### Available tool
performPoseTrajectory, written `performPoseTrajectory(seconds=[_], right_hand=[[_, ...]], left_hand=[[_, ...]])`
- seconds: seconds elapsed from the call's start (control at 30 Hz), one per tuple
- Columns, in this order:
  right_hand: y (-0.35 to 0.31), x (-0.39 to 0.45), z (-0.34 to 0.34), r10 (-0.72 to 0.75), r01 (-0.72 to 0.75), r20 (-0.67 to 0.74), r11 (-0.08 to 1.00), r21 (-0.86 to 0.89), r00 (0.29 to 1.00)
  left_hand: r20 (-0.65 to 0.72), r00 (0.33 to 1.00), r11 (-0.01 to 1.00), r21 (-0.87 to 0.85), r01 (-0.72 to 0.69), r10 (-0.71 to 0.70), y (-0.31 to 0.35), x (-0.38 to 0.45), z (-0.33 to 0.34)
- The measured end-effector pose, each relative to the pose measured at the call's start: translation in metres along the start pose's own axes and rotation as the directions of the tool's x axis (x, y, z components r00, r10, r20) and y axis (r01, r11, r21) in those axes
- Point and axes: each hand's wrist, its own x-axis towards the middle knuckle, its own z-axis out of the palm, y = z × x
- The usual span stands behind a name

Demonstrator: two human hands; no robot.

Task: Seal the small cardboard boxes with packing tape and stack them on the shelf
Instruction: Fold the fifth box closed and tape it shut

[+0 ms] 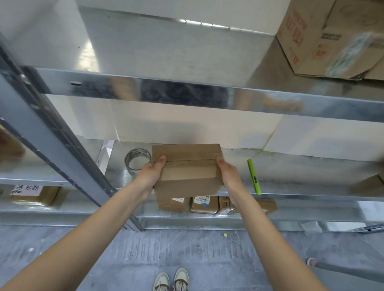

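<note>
A small brown cardboard box (188,167) sits at the front of the middle metal shelf (298,175), its top flaps closed with a seam across. My left hand (151,173) grips its left side with the thumb on top. My right hand (228,174) grips its right side. A roll of clear packing tape (137,159) stands on the shelf just left of the box, behind my left hand. Whether tape covers the seam I cannot tell.
A green utility knife (254,176) lies on the shelf to the right. Several small labelled boxes (204,204) sit on the lower shelf. A large printed carton (335,37) stands on the upper shelf at right. A grey upright post (51,131) runs diagonally at left.
</note>
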Motion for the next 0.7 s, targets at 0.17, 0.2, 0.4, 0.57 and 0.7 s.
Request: performPoseTrajectory(seconds=[0.17,0.2,0.4,0.57,0.7], right_hand=[[0.0,0.001,-0.002,-0.065,0.059,-0.024,0.982,-0.177,0.998],[0.0,0.0,-0.002,-0.139,0.11,-0.063,0.935,-0.337,0.988],[0.011,-0.02,0.031,-0.467,0.183,-0.023,0.39,-0.902,0.884],[0.013,-0.046,0.093,-0.49,0.411,0.24,0.277,-0.869,0.838],[0.012,-0.045,0.112,-0.501,0.47,0.302,0.251,-0.846,0.811]], left_hand=[[0.049,0.999,1.0,-0.014,0.009,-0.008,0.005,-0.009,0.0],[0.07,0.998,1.0,-0.023,0.012,-0.011,0.007,-0.013,0.0],[0.112,0.99,0.967,-0.229,0.107,-0.083,0.001,-0.015,0.002],[0.176,0.977,0.951,-0.263,0.164,-0.12,0.003,-0.012,-0.006],[0.268,0.951,0.927,-0.294,0.234,-0.155,0.002,-0.01,-0.015]])
